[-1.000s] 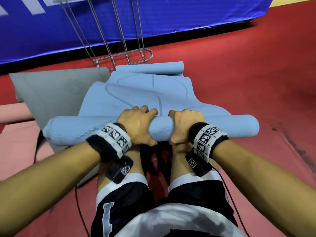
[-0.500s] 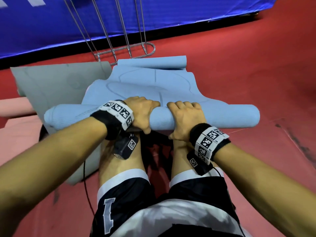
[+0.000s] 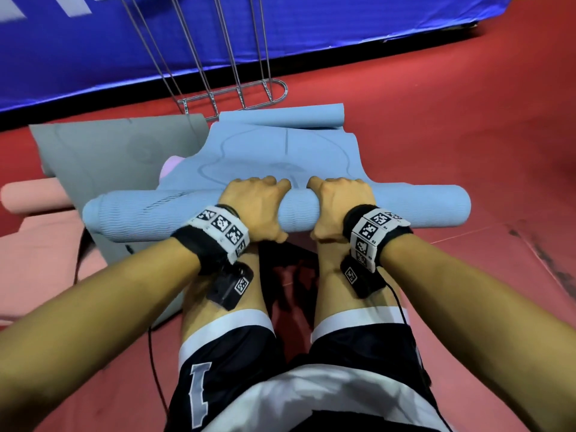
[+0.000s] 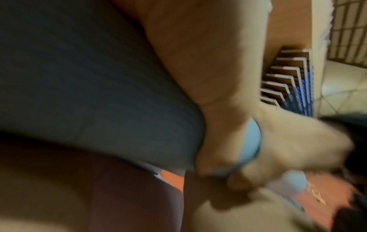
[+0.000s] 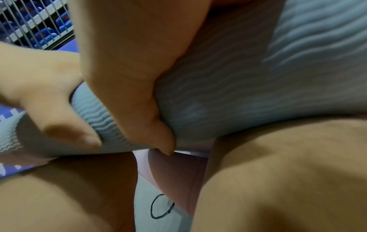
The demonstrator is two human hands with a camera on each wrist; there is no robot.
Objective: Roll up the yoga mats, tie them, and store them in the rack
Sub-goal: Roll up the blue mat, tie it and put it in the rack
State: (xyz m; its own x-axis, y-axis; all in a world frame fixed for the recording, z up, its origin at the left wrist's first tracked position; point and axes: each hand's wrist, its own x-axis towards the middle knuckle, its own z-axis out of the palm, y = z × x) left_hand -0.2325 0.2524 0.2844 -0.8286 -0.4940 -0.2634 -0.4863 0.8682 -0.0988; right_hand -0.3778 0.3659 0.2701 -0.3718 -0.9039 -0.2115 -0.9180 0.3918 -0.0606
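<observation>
A light blue yoga mat [image 3: 299,210] lies half rolled across the floor in front of my knees. Its flat part [image 3: 274,157] stretches away toward a curled far end [image 3: 280,115]. My left hand [image 3: 255,207] and right hand [image 3: 336,207] grip the roll side by side at its middle, fingers curled over the top and thumbs under. The right wrist view shows my right thumb [image 5: 139,94] pressed into the ribbed roll [image 5: 258,78]. The left wrist view is blurred; the roll [image 4: 89,78] fills it. The wire rack [image 3: 237,98] stands just beyond the mat.
A grey mat [image 3: 103,157] lies flat to the left, partly under the blue one. A pink mat [image 3: 34,201] lies rolled and spread at far left. A blue padded barrier [image 3: 218,32] runs behind the rack. Red floor [image 3: 452,135] spreads to the right.
Both hands have pushed the roll forward, away from my knees. The roll has taken up more mat and the flat part is shorter.
</observation>
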